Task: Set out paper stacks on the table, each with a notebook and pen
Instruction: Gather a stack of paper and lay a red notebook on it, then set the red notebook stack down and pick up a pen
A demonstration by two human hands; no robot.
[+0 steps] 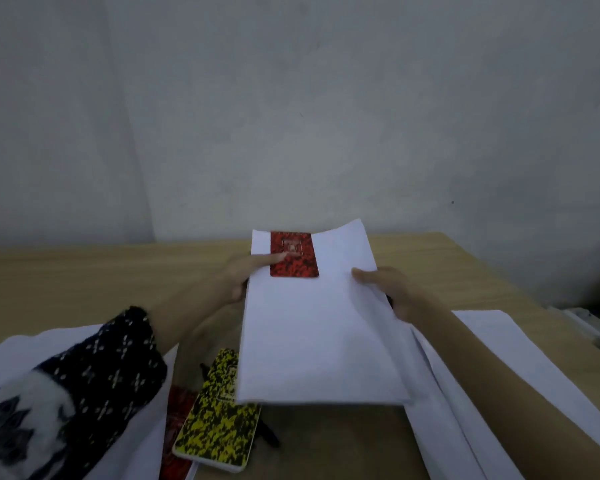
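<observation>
Firmly, the left hand (241,273) is grasping the left edge of a white paper stack (317,327), with its thumb lying on top and pressing down a red notebook (293,254) that is sitting on the far part of the top sheet. The right hand (394,291) is grasping the right edge of the same stack, thumb on top and the other fingers hidden below the sheets. The stack is being held above the wooden table (84,278), its long axis running away from the person toward the wall, and the top sheet is curling up at the far right corner. The red notebook is lying with its long axis the same way as the stack; it has a small label on the cover, but the writing is too blurred to read. Nearer to the person, a yellow-and-black notebook (219,420) is lying partly under the near left corner of the stack, tilted to the right, on top of another red notebook (177,434). A dark pen (269,434) is lying just beside it on the table. More white sheets (492,393) are lying under the right forearm.
</observation>
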